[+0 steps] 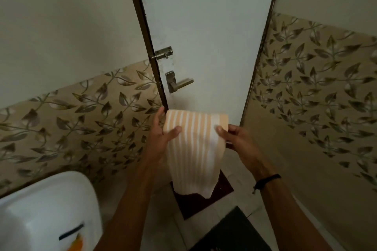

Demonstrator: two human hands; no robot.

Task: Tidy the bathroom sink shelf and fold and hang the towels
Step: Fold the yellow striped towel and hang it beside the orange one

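Note:
An orange and white striped towel (193,149) hangs folded in front of me, held up in the air before the door. My left hand (163,134) grips its upper left edge, thumb on the front. My right hand (234,138) pinches the upper right edge, and a black band sits on that wrist. The towel's lower end dangles above a dark red floor mat (224,189).
A pale door (204,36) with a lever handle (179,83) and a sliding bolt (163,53) faces me. Leaf-patterned tiles cover the walls on both sides. A white sink (47,210) with a small item in it sits at lower left. A black mat (234,230) lies near my feet.

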